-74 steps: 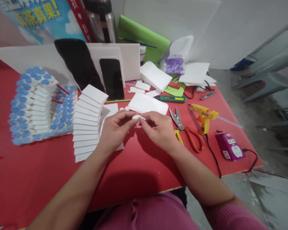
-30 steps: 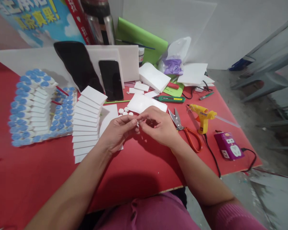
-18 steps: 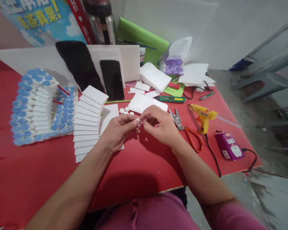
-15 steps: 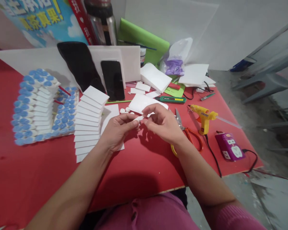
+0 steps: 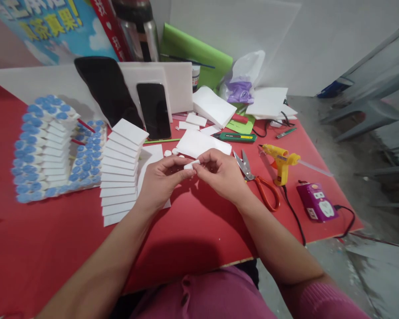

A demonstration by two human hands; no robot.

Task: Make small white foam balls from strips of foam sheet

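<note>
Strip of white material (image 5: 192,165) pinched between the left hand (image 5: 158,181) and the right hand (image 5: 223,175), above a red tabletop (image 5: 193,221).
The strip lies directly between the two sets of fingertips, about equally close to both hands. Its long axis runs chiefly left to right, the left end slightly nearer the table's near edge, the right end angled slightly to the far side; any vertical tilt cannot be judged. Left thumb and fingers are closed on its left part, right thumb and fingers on its right. Small white rounds (image 5: 168,153) lie just to the far side of the left fingertips; scissors (image 5: 248,172) lie right of the right hand.
</note>
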